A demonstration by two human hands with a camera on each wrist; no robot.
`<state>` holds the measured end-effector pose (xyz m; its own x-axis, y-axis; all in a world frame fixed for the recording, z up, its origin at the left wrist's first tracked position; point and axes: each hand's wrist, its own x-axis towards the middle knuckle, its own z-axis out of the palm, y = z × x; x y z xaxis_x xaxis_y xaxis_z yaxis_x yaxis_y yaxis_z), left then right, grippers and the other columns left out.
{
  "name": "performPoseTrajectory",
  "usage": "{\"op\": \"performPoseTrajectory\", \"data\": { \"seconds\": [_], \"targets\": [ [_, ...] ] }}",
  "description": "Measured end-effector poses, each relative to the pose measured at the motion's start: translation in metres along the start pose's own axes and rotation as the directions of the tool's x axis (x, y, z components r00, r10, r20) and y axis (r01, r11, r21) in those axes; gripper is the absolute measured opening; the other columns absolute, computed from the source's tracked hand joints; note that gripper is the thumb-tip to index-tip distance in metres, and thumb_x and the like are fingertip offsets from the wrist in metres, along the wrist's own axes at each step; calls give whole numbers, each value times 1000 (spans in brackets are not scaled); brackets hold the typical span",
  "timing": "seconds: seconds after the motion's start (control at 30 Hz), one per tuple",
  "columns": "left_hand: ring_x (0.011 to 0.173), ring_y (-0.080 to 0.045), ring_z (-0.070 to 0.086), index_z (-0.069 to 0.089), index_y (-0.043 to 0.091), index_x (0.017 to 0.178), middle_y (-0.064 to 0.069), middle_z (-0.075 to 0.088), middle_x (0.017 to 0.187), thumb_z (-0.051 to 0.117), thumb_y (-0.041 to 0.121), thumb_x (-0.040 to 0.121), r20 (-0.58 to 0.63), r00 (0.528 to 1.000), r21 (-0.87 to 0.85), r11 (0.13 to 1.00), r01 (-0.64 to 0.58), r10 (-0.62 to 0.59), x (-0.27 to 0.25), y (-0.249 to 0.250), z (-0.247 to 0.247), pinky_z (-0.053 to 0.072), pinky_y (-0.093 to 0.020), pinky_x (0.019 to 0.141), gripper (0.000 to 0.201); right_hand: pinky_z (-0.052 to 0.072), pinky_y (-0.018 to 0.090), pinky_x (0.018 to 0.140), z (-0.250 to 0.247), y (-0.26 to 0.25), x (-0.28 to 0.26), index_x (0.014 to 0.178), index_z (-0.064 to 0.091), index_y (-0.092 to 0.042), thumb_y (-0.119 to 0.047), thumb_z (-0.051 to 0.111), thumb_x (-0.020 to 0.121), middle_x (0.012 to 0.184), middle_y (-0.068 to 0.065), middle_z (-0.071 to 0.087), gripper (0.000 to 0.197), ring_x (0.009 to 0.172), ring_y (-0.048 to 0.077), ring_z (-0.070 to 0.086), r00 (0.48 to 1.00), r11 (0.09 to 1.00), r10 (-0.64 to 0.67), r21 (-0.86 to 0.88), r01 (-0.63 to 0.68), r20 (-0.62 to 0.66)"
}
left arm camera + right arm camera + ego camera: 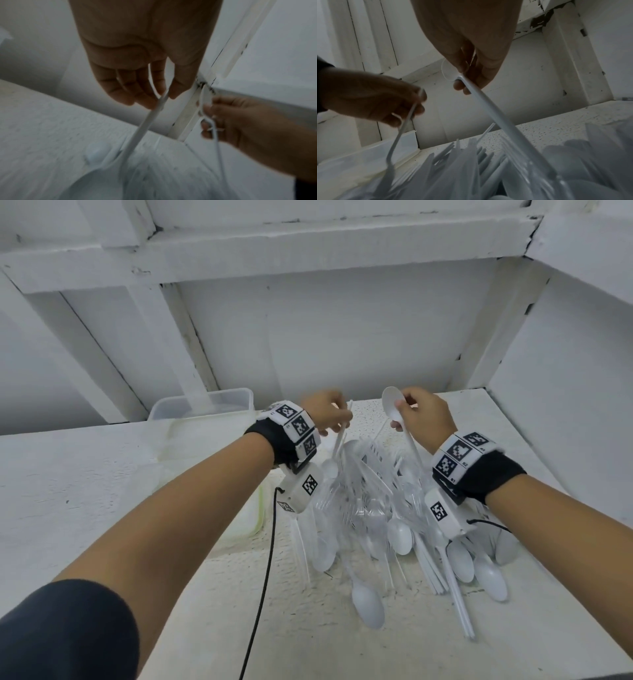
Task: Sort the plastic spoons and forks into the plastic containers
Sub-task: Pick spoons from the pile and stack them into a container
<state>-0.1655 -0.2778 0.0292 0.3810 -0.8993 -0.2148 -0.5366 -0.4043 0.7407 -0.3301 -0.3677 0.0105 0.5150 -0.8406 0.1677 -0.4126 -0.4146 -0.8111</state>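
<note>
A heap of white and clear plastic spoons and forks lies on the white shelf, between and below my wrists. Above its far end, my right hand pinches a white spoon at its neck, bowl up and handle slanting down into the heap; the right wrist view shows the spoon in the fingertips of that hand. My left hand pinches the handle of another white utensil, which hangs down. Its head is blurred, so spoon or fork is unclear. A clear plastic container stands at the back left.
A second container with a greenish rim lies under my left wrist, mostly hidden. White walls and beams close the shelf at the back and right. A black cable hangs from the left wrist unit. Loose spoons lie toward the front edge.
</note>
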Motion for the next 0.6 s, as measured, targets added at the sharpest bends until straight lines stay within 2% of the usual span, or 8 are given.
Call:
{"op": "performPoseTrajectory", "data": {
  "seconds": [0.07,0.17,0.23,0.33,0.43,0.5,0.57,0.6],
  "targets": [
    [64,-12,61,44,18,78,-1,64,76,56,7,89,-37,996,-80,994,-79,76,-8,9,-10,51,-24,58,20,50,11,51,1,-3,-2,106,58,-3,-11,42,97,101,6,56,19,60,15,63,1000,999,24,41,-24,1],
    [68,-16,65,48,17,87,-8,67,82,55,3,89,-120,982,-180,970,-164,144,-21,19,-23,57,-27,67,16,55,23,60,-1,-7,-4,106,57,-5,-12,42,97,98,2,55,19,58,12,63,999,997,41,68,-40,-6],
    [71,-18,67,48,18,83,-12,68,86,55,3,90,-183,979,-292,945,-145,94,-27,16,-25,58,-29,69,17,56,25,58,-4,-8,-6,109,56,-6,-13,41,97,97,1,55,20,59,13,64,998,996,59,71,-59,-2],
    [76,-24,68,48,13,80,-19,68,90,55,6,91,-177,978,-320,946,50,-111,-36,-2,-14,58,-36,72,15,56,25,51,-6,-5,-10,116,51,-9,-14,38,98,97,6,56,23,59,19,66,991,989,123,71,-126,49],
    [73,-22,65,56,6,79,-11,67,79,59,15,91,-14,968,30,967,252,-251,-48,-20,-3,57,-35,79,15,55,26,50,-5,2,-17,119,48,-11,-14,34,98,89,14,60,25,56,20,64,978,980,189,45,-194,90],
    [66,-18,59,59,7,73,-4,62,71,59,24,90,85,961,377,901,214,-263,-53,-27,2,53,-28,69,24,54,26,51,-5,7,-21,116,48,-13,-15,34,98,79,12,61,23,54,19,61,970,973,226,29,-229,95],
    [65,-16,53,51,10,65,-1,56,69,58,29,90,110,969,573,810,121,-223,-53,-24,8,41,-22,55,31,53,23,49,-7,10,-25,111,48,-16,-15,34,98,78,12,60,19,55,16,60,962,967,252,15,-255,101],
    [71,-17,53,52,10,68,-2,58,75,56,29,90,116,977,623,779,69,-180,-52,-22,12,38,-20,55,29,52,22,48,-8,12,-27,109,48,-18,-15,34,98,79,12,61,18,55,16,60,960,965,260,8,-262,101]
  ]
}}
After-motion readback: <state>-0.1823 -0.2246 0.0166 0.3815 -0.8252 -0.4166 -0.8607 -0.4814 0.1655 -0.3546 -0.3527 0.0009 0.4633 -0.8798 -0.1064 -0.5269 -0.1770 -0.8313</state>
